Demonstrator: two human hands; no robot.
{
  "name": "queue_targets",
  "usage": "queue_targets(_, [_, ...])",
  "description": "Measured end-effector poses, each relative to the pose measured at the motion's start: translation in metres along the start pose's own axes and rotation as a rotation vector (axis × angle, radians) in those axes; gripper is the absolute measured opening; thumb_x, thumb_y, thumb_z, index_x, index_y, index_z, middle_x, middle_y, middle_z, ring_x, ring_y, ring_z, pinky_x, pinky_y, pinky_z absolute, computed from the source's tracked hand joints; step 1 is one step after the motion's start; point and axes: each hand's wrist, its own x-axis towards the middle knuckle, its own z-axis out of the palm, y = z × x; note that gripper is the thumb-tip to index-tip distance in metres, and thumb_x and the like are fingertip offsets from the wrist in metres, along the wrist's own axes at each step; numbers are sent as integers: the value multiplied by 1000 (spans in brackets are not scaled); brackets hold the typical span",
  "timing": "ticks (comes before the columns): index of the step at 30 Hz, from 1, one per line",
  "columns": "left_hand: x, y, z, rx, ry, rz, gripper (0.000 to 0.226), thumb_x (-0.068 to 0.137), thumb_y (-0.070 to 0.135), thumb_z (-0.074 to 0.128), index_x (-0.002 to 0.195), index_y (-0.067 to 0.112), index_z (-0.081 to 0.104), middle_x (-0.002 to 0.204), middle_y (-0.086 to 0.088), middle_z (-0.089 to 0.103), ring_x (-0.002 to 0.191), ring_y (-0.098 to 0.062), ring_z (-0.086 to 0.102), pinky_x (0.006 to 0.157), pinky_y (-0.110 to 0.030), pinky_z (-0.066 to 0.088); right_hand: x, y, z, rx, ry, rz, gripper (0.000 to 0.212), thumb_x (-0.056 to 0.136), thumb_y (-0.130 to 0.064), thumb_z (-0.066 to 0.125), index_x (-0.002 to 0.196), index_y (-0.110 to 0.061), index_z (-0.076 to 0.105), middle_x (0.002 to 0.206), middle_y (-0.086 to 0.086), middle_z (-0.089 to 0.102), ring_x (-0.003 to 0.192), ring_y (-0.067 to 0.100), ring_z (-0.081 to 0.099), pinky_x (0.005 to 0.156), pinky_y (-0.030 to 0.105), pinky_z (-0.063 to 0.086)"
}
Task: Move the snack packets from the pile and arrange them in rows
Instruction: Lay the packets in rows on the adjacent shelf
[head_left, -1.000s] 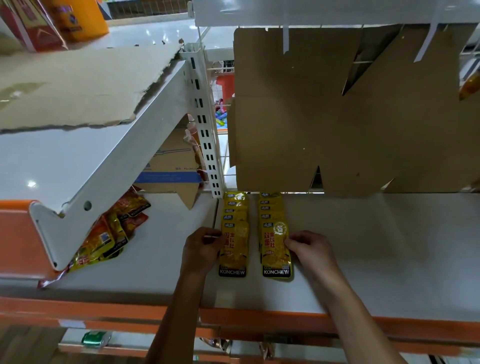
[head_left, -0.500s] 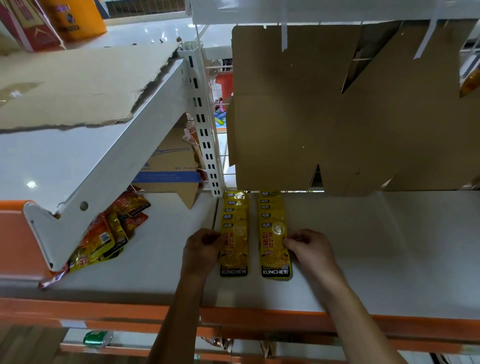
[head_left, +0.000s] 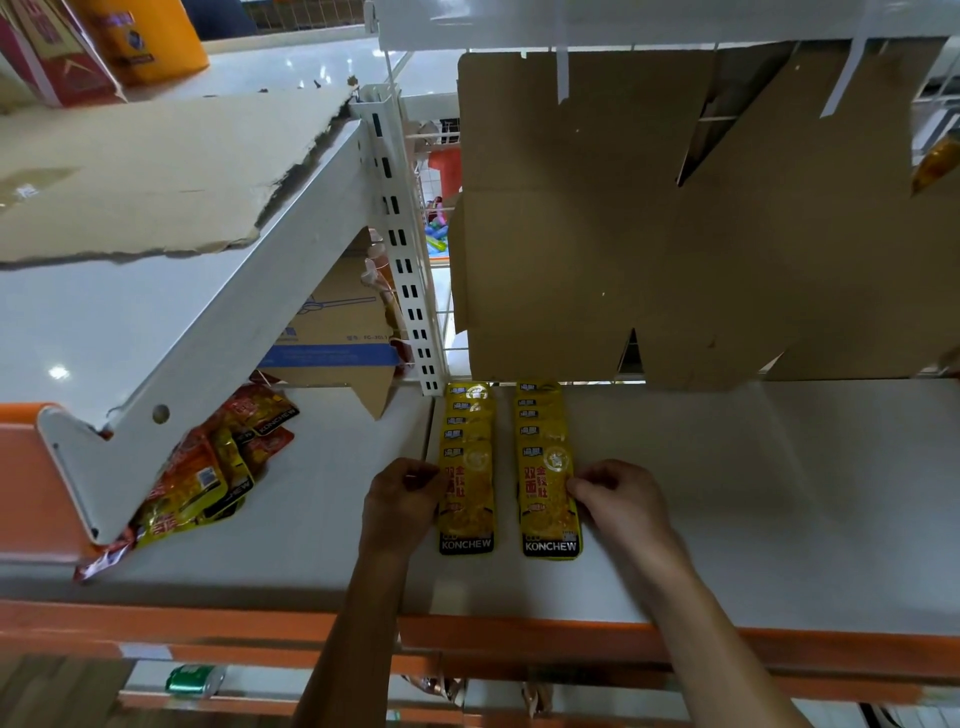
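White shelf (head_left: 727, 493) fills the lower half of the frame, orange lip along its front edge; it carries everything the task concerns. A big cardboard sheet (head_left: 649, 234) hangs at upper right as a backstop, so the rows butt up against its lower edge.

Left of centre, the pile (head_left: 208, 478) of red and yellow snack packets sits half tucked under the bracket of the upper shelf (head_left: 156, 322), loose and overlapping, clearly the stock not yet sorted.

At centre, two rows run front to back, shingled so each packet's top label shows. Left row (head_left: 467, 467) and right row (head_left: 545, 467) lie just beside each other with a narrow gap, parallel.

Left hand (head_left: 402, 504) sits at the outer edge of the left row, fingers curled and touching the front packet's side; whether they pinch it, cannot tell. Right hand (head_left: 618, 499) mirrors it on the right row's outer edge, fingertips (head_left: 576, 488) curled onto the front packet, apparently nipping its edge. Likely both are squaring the rows inward to keep them straight.
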Motion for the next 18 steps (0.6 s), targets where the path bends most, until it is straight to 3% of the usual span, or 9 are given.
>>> queue_targets(6, [0, 0, -2, 5, -16, -17, 30, 65, 46, 75, 85, 24, 72, 83, -2, 76, 81, -26, 74, 78, -54, 60, -1, -1, 0, -22, 0, -3, 22, 62, -38, 67, 75, -21, 72, 72, 0, 73, 74, 21, 72, 78, 50, 58])
queue_targets(15, [-5, 2, -3, 29, -4, -16, 20, 74, 34, 76, 89, 21, 71, 85, -3, 76, 82, -25, 74, 78, -54, 60, -3, -7, -1, -118, 39, -22, 5, 77, -20, 74, 74, -17, 71, 66, 0, 70, 70, 21, 69, 68, 37, 55])
queue_targets(18, [-9, 6, -4, 45, 3, -26, 28, 67, 42, 75, 88, 24, 72, 83, 0, 75, 80, -22, 74, 80, -53, 60, -4, -9, -1, -144, 41, -36, 5, 79, -21, 73, 75, -19, 72, 67, -1, 71, 70, 19, 69, 66, 32, 53])
